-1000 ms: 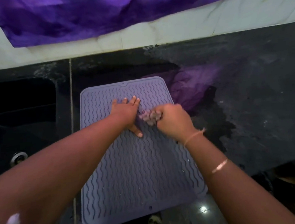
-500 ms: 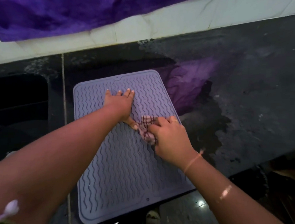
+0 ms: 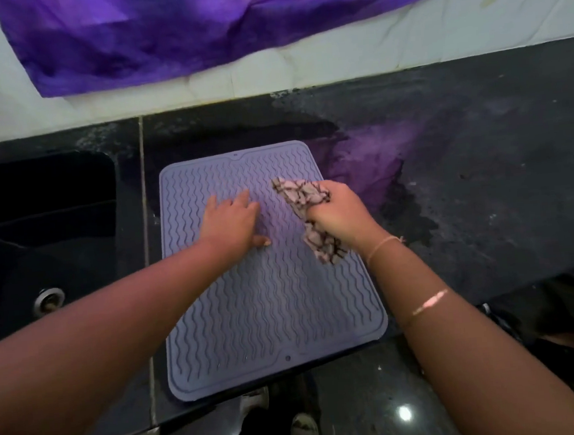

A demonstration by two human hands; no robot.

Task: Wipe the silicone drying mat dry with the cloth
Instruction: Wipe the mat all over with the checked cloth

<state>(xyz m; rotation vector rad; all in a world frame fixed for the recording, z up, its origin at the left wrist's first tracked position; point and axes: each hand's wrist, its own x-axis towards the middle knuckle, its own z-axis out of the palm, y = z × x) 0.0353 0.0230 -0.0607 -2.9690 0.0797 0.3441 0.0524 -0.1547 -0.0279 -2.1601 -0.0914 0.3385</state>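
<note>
A grey-lilac silicone drying mat (image 3: 269, 315) with wavy ridges lies flat on the black counter, its near edge at the counter's front. My left hand (image 3: 232, 220) presses flat on the mat's upper middle, fingers spread. My right hand (image 3: 338, 210) is at the mat's right edge, closed around a crumpled pale cloth with dark lines (image 3: 302, 195). One end of the cloth sticks out above the fist and the other hangs below it onto the mat.
A black sink (image 3: 40, 243) with a metal drain (image 3: 49, 299) lies left of the mat. The black counter (image 3: 482, 184) runs to the right, with a dark wet patch beside the mat. A purple cloth (image 3: 195, 29) hangs on the white wall behind.
My right hand has carried the cloth from the mat's middle up and out to its right edge. My left hand stays pressed on the mat.
</note>
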